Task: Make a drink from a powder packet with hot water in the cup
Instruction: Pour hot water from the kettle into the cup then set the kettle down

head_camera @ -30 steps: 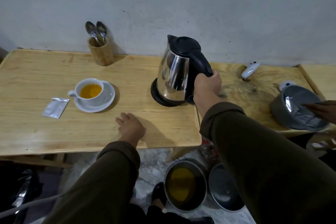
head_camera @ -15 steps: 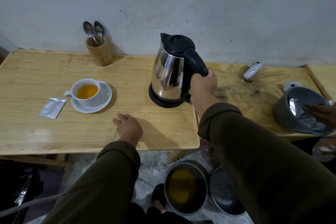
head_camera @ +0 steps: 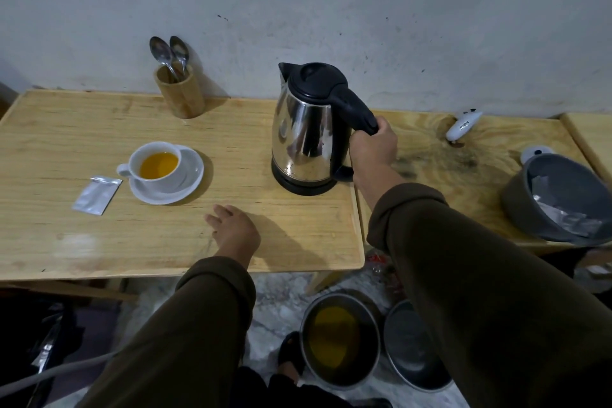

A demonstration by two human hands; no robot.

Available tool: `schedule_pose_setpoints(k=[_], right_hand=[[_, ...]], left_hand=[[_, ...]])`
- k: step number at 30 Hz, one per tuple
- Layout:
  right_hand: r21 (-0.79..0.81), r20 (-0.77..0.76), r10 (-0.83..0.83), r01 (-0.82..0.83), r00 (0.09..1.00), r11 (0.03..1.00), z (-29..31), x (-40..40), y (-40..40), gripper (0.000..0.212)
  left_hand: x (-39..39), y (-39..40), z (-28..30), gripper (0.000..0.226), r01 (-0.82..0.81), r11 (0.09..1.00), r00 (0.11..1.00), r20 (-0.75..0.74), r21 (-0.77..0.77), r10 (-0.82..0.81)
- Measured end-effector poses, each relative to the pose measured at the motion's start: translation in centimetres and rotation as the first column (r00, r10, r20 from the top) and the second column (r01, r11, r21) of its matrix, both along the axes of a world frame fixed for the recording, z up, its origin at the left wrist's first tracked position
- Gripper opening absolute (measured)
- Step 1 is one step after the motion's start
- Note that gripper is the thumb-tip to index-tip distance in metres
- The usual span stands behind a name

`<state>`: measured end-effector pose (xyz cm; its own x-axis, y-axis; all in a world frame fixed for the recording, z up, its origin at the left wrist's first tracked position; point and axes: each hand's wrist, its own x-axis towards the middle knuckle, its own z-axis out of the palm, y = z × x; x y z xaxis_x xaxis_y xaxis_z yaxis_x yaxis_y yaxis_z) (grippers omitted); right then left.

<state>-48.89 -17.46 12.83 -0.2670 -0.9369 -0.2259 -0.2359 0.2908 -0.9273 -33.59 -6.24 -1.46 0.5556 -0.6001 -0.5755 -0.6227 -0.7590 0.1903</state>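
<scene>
pale, scuffed wall runs behind a light wooden surface (head_camera: 165, 242) where everything sits. near its left middle is the white cup (head_camera: 155, 165), standing on a white saucer (head_camera: 192, 182) with its handle turned to the left, and it holds orange-yellow liquid. just left of the saucer, close but not touching, lies the silver powder packet (head_camera: 96, 194), flat on the wood; i cannot tell whether it has been torn open. to the right of the cup, well apart from it, stands the steel kettle (head_camera: 304, 139) with its black lid and black base, spout turned toward the wall and to the left. my right hand (head_camera: 372, 151) is wrapped around the kettle's black handle, fingers curled shut on it. whether the kettle's base rests fully on the wood or is just lifted, i cannot tell. my left hand (head_camera: 233, 228) lies palm down on the wood near the front edge, between cup and kettle, fingers loosely spread and holding nothing. both my sleeves are dark olive.

at the back, by the wall, a wooden holder (head_camera: 180, 96) carries two metal spoons (head_camera: 169, 53), bowls upward. on the adjoining wooden top at the right sit a small white gadget (head_camera: 463, 124) and a grey bowl (head_camera: 526, 202) with crumpled silver wrappers inside. below, on the marbled floor, stands a metal pot (head_camera: 337, 339) of yellowish liquid, with a grey lid (head_camera: 410, 348) just beside it.
</scene>
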Motion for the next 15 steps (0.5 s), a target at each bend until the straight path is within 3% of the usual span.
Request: schedule_pose_setpoints(k=[15], right_hand=[[0.016,-0.125,0.082,-0.081,0.989,0.997,-1.0,-0.8,0.0,0.029]], left_hand=[[0.5,0.5,-0.2,0.075,0.007,0.999,1.000,-0.018,-0.043,-0.008]])
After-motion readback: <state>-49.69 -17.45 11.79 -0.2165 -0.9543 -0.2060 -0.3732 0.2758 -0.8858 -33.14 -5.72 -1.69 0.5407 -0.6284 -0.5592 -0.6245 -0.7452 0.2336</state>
